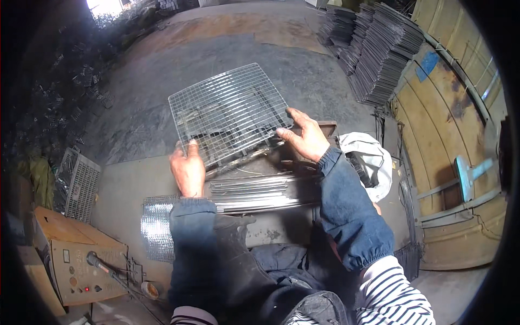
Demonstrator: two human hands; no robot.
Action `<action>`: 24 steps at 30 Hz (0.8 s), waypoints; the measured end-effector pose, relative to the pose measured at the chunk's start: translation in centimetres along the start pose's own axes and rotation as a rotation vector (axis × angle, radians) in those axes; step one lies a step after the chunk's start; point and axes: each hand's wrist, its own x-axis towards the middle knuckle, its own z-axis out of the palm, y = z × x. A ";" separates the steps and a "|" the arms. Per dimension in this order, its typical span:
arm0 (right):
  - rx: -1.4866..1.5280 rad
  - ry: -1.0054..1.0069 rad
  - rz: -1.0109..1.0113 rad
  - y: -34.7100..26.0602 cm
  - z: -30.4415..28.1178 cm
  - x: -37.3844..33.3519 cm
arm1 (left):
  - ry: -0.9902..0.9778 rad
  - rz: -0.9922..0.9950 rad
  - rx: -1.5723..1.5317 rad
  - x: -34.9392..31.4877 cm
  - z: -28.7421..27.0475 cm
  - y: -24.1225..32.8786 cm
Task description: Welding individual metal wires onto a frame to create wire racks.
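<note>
A rectangular silver wire grid point(230, 108) is held up at a tilt in front of me. My left hand point(188, 169) grips its near left corner, with the thumb on top. My right hand point(306, 135) pinches its right edge between thumb and fingers. Under the grid lies a low work surface with metal parts, partly hidden by the mesh. Just nearer to me, a bundle of thin metal rods point(249, 194) lies crosswise between my forearms.
Beside my left forearm lies a pile of shiny wire grids point(157, 227). A box-shaped welding machine point(84, 265) with a cable stands at the lower left. At right are a white sack point(374, 154) and a yellowish metal wall point(441, 108). Tall stacks of dark grids point(387, 51) stand behind.
</note>
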 end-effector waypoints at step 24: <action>-0.206 -0.159 -0.031 3.0 -5.0 -6.7 | 0.189 0.295 0.340 1.0 1.1 -5.4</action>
